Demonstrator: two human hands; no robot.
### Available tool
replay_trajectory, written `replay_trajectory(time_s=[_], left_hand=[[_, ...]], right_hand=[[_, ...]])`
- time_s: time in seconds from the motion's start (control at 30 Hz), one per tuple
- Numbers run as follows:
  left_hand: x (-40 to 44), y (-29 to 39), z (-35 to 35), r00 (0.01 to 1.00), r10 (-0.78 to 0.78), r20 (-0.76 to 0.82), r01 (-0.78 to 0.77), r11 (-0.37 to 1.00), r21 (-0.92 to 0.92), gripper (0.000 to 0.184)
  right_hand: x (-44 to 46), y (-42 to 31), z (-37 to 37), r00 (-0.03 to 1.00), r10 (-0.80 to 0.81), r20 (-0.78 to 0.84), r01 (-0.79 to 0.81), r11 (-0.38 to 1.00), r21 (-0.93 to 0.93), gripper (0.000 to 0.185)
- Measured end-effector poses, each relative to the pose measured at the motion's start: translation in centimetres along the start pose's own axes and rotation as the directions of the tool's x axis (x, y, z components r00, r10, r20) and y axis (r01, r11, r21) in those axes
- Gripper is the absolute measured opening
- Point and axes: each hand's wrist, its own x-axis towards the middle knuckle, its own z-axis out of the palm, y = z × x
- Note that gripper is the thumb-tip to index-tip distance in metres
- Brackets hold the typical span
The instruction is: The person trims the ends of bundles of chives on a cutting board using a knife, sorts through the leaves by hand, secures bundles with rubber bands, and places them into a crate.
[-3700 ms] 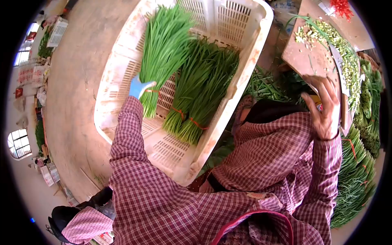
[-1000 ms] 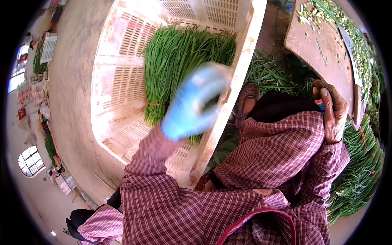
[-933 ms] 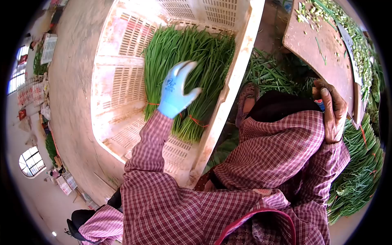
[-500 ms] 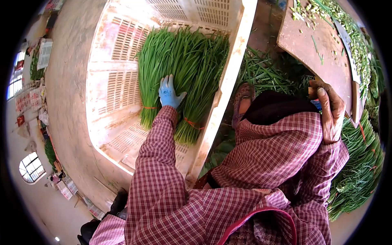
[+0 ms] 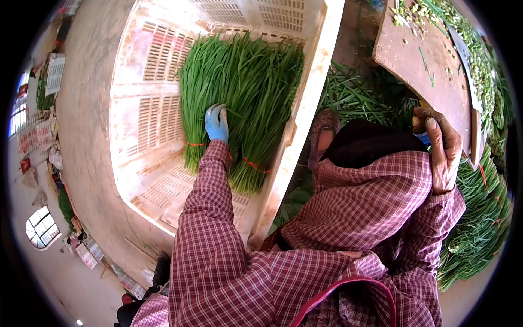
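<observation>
Long green leafy bundles (image 5: 261, 109), tied with thin orange-red bands (image 5: 256, 164), lie side by side inside the stained white slotted plastic crate (image 5: 317, 82), upper centre. The blue-gloved left hand (image 5: 217, 124) is among them, fingers partly curled; whether they grip is unclear. Handling these bundles seems the current step; any move calls for sparing the leaves. The bare right hand (image 5: 442, 144), right of frame, has bent fingers, contents uncertain.

Green bundles (image 5: 256, 103), maroon-and-white checked sleeve (image 5: 206, 188)

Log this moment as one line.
Left hand: gloved, on banded chive bundles | Right hand: bare, near board | Plastic crate: holding bundles | Knife: on board
</observation>
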Motion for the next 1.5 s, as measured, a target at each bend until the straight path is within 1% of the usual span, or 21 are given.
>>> replay_trajectory(time_s=[0.1,0.17,0.23,0.3,0.37,0.43,0.47,0.5,0.53,0.57,0.63,0.67,0.7,0.73,0.8,0.83,0.93,1.17,1.23,1.33,1.5], left_hand=[[1.5,0.5,0.0,0.998,-0.045,-0.035,0.044,0.999,-0.015,0.022],[3.7,0.4,0.6,0.998,-0.058,-0.036,0.057,0.998,-0.029,0.024],[6.8,2.2,0.5,0.966,-0.228,0.125,0.255,0.926,-0.278,0.03],[10.2,4.9,-0.1,0.9,-0.378,0.217,0.434,0.733,-0.523,0.041],[12.4,8.6,-1.9,0.944,-0.299,0.139,0.328,0.808,-0.489,0.052],[13.5,9.4,-3.0,0.968,-0.234,0.089,0.247,0.839,-0.484,0.059],[13.8,8.1,-2.5,0.981,-0.196,0.006,0.168,0.822,-0.544,0.048],[13.1,8.3,-3.2,0.981,-0.193,0.008,0.167,0.825,-0.541,0.048],[11.4,8.7,-4.6,0.996,-0.085,-0.031,0.07,0.941,-0.331,0.039],[9.9,8.8,-5.7,0.999,0.029,-0.043,-0.034,0.994,-0.101,0.032],[6.3,6.1,-4.5,0.986,0.153,0.06,-0.147,0.984,-0.105,0.026],[4.3,5.1,-3.8,0.933,0.327,0.15,-0.335,0.942,0.031,0.026],[2.3,4.7,-3.3,0.843,0.471,0.261,-0.516,0.844,0.145,0.026],[0.8,4.6,-3.2,0.845,0.467,0.261,-0.513,0.846,0.145,0.026],[-1.4,4.5,-3.0,0.809,0.397,0.434,-0.511,0.839,0.186,0.026],[-1.6,4.0,-2.9,0.809,0.396,0.433,-0.51,0.84,0.184,0.026],[-1.3,3.4,-3.0,0.824,0.294,0.484,-0.461,0.845,0.272,0.029],[-1.0,3.7,-3.3,0.793,0.324,0.516,-0.512,0.813,0.276,0.026],[-1.1,3.9,-3.3,0.784,0.336,0.522,-0.536,0.79,0.297,0.021],[-1.4,3.5,-2.8,0.783,0.328,0.528,-0.541,0.778,0.319,0.014],[-1.2,3.3,-2.6,0.8,0.339,0.495,-0.523,0.799,0.297,0.012]], right_hand=[[0.0,-0.1,0.2,1.0,0.02,-0.006,-0.02,0.999,0.024,0.033],[0.0,-0.1,0.1,1.0,0.02,0.002,-0.02,1.0,0.011,0.033],[0.0,-0.1,0.1,1.0,0.022,0.011,-0.022,1.0,-0.003,0.033],[0.0,0.0,0.1,1.0,0.018,-0.003,-0.018,1.0,0.002,0.033],[-0.1,0.1,-0.1,1.0,0.017,-0.009,-0.017,1.0,-0.011,0.033],[-0.2,0.1,-0.1,1.0,0.015,-0.016,-0.015,1.0,-0.02,0.033],[-0.2,0.2,-0.2,1.0,0.009,-0.025,-0.009,1.0,-0.028,0.033],[-0.2,0.3,-0.2,0.999,0.002,-0.034,-0.003,0.999,-0.034,0.033],[-0.2,0.4,-0.2,0.999,0.005,-0.036,-0.006,1.0,-0.029,0.033],[-0.2,0.5,-0.2,0.999,0.012,-0.031,-0.013,1.0,-0.006,0.034],[-0.1,0.4,-0.1,0.999,0.021,-0.025,-0.021,1.0,0.018,0.035],[-0.1,0.2,0.0,0.999,0.043,-0.016,-0.043,0.998,0.036,0.035],[0.0,0.2,0.2,0.998,0.064,-0.006,-0.063,0.997,0.053,0.036],[0.0,0.3,0.3,0.997,0.079,0.0,-0.079,0.994,0.069,0.037],[0.0,0.3,0.3,0.997,0.082,-0.002,-0.082,0.995,0.051,0.037],[0.0,0.3,0.3,0.996,0.084,-0.008,-0.084,0.996,0.035,0.036],[-0.1,0.7,0.0,0.998,0.065,-0.011,-0.065,0.997,0.035,0.034],[-0.2,0.6,-0.2,0.999,0.044,-0.018,-0.043,0.998,0.043,0.032],[-0.3,0.5,-0.2,1.0,0.02,-0.02,-0.02,1.0,-0.002,0.032],[-0.3,0.6,0.0,0.999,0.018,-0.034,-0.018,1.0,0.01,0.032],[-0.4,0.8,-0.3,1.0,0.014,-0.024,-0.014,1.0,0.023,0.032]])
